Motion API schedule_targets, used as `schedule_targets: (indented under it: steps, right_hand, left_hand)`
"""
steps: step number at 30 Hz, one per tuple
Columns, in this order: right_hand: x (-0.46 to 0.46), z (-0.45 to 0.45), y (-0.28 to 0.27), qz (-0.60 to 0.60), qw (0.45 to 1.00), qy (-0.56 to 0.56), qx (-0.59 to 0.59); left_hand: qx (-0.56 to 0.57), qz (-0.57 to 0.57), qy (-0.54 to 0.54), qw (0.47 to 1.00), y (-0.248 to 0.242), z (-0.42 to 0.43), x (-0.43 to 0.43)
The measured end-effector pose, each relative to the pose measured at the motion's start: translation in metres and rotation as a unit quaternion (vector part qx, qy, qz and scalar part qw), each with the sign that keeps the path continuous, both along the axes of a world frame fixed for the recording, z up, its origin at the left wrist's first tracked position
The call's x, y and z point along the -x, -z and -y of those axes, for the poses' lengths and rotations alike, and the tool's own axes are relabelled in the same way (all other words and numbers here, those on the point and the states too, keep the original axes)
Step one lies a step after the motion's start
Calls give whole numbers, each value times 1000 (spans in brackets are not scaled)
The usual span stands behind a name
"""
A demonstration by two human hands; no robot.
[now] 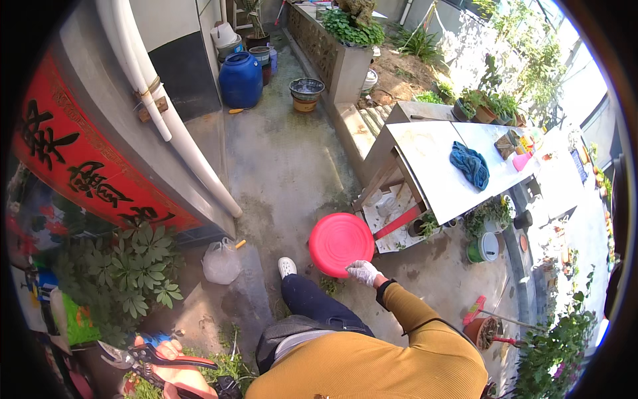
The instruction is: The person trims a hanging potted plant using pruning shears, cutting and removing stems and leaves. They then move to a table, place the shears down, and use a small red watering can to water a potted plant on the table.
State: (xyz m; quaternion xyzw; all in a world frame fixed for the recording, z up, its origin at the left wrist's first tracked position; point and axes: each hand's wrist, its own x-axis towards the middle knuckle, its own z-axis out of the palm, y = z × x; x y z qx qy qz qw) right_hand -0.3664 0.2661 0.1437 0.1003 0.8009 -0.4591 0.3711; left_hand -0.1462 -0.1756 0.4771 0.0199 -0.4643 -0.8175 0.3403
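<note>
A pair of pruning shears (149, 358) with red-and-black handles is in my bare left hand (182, 371), at the lower left. The blades of the shears point to the left and are parted. My right hand (364, 273) wears a white glove, its fingers bent over the near rim of a round red stool (341, 242). Whether those fingers grip the rim or only overlap it in the view, I cannot tell. Cut green plants (227, 366) lie on the ground beside my left hand.
A white-topped table (423, 149) with a blue cloth (469, 165) stands beyond the stool. Against the left wall are a leafy shrub (144, 269) and a tied plastic bag (222, 262). Farther up the concrete path are a blue barrel (240, 80) and a bucket (306, 95).
</note>
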Motion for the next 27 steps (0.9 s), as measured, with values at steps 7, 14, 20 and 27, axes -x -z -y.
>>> schedule_targets:
  steps: [7,14,20,27]
  right_hand:
    - [135,83,15,-7,996,-3,93]
    - [283,119,-23,-105,989,-82,67]
    - [367,115,-52,-137,968,166,131]
    - [490,81,-85,-225,875,338,263]
  left_hand:
    - [24,40,80,996,18,36,174]
    - [78,83,181,977,-1,46,366]
    - [33,58,296,953,-9,18,506]
    - [45,-24,383,922,-13,-9,683]
